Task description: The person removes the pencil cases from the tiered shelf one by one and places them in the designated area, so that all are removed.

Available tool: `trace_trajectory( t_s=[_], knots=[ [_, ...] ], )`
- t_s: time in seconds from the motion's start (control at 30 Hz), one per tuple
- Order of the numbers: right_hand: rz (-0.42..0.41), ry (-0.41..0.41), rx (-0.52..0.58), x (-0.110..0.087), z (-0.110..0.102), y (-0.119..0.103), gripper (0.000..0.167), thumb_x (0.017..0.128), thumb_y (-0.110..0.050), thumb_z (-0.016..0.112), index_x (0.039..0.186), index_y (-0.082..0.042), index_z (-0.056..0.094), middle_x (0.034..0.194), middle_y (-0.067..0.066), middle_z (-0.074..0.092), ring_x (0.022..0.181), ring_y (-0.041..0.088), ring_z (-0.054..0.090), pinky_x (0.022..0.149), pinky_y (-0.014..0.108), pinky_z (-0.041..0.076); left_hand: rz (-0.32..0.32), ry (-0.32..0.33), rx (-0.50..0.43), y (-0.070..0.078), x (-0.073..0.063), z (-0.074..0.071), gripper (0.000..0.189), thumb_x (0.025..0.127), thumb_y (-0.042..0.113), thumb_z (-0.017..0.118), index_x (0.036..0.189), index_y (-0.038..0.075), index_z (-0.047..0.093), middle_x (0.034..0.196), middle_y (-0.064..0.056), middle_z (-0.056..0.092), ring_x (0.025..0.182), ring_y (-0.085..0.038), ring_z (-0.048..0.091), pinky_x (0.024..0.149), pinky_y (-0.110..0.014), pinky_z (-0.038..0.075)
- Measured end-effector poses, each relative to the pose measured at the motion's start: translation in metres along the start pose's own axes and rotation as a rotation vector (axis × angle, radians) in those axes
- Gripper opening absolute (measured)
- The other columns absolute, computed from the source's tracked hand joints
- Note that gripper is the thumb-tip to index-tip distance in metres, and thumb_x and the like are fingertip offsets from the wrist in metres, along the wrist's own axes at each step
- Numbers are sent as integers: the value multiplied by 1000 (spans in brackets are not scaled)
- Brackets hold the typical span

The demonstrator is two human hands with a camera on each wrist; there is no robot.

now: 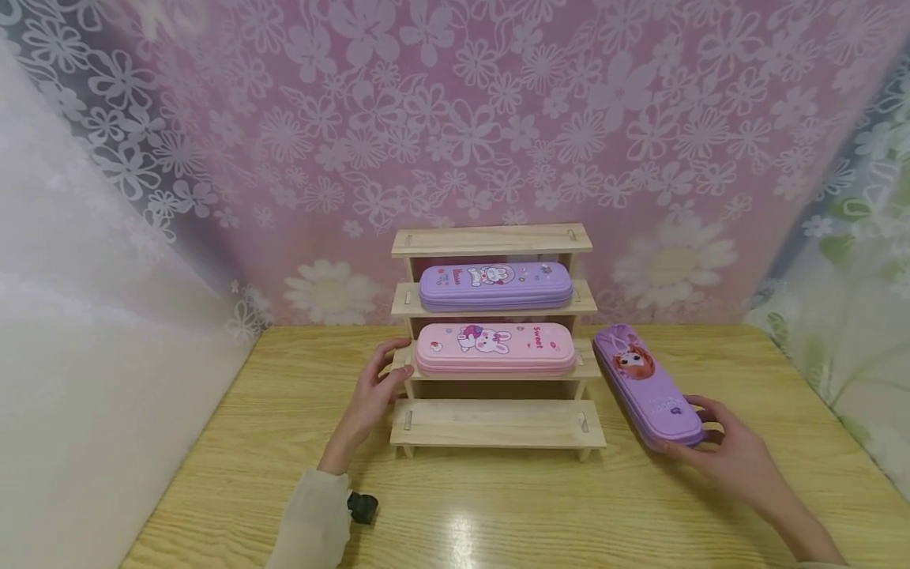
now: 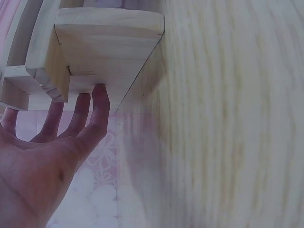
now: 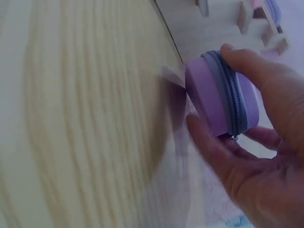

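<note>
A tiered wooden display stand (image 1: 498, 425) rises in steps at the middle of the table. My left hand (image 1: 371, 389) holds its left side, thumb at the front of a shelf's end; in the left wrist view several fingertips (image 2: 100, 90) rest against the side panel. To the right of the stand, my right hand (image 1: 735, 458) grips the near end of a purple pencil case (image 1: 650, 387) with a red-haired cartoon figure on its lid. The right wrist view shows the case's zipper (image 3: 232, 95) between thumb and fingers, the case tilted close over the table.
A pink pencil case (image 1: 490, 348) with a rabbit lies on the stand's second shelf from the bottom. Above it lies a lilac rabbit pencil case (image 1: 498, 284). The light wood table (image 1: 483, 506) ends at a pink floral curtain (image 1: 455, 118) behind.
</note>
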State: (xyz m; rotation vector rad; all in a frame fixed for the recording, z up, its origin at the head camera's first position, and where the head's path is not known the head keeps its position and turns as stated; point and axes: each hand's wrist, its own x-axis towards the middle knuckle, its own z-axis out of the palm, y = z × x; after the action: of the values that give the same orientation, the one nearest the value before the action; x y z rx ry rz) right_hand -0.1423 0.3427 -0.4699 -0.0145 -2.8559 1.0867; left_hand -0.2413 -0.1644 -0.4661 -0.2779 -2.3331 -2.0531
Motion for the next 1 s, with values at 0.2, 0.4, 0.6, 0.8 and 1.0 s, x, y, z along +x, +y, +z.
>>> trace_trajectory(
  t_s=[0.2, 0.4, 0.6, 0.8, 1.0],
  knots=[
    [-22, 13, -83, 3, 8, -8, 86, 78, -40, 90, 140, 1, 48, 115, 29, 66, 90, 28, 68, 64, 22, 50, 5, -3, 2, 2, -1, 2, 42, 102, 19, 61, 143, 24, 53, 138, -14, 57, 101, -23, 66, 73, -41, 62],
    [-37, -20, -94, 4, 12, -8, 78, 81, -38, 88, 137, 3, 52, 109, 22, 69, 82, 12, 64, 64, 22, 49, -3, 10, 14, 2, -2, 3, 42, 102, 21, 61, 144, 25, 53, 141, -13, 56, 103, -24, 66, 76, -42, 61],
    [-105, 103, -92, 7, 10, -13, 60, 88, -35, 81, 132, 0, 61, 111, 23, 68, 88, 20, 65, 64, 26, 50, 1, 33, 22, -1, -3, 3, 40, 102, 23, 60, 142, 26, 56, 142, -9, 55, 101, -22, 62, 75, -39, 58],
    [-293, 321, 33, 10, 11, -37, 39, 86, -16, 83, 122, -9, 71, 113, 10, 66, 97, -12, 52, 68, 10, 48, 11, 25, 15, -1, -1, 3, 40, 102, 22, 61, 141, 24, 55, 141, -8, 56, 99, -25, 63, 75, -39, 58],
    [-508, 366, 84, 24, 17, -65, 47, 75, 2, 86, 118, -12, 73, 114, -6, 66, 107, -11, 54, 78, 6, 47, 17, 21, 24, 1, 0, 4, 40, 102, 20, 61, 141, 22, 54, 140, -10, 56, 100, -22, 63, 77, -43, 60]
  ],
)
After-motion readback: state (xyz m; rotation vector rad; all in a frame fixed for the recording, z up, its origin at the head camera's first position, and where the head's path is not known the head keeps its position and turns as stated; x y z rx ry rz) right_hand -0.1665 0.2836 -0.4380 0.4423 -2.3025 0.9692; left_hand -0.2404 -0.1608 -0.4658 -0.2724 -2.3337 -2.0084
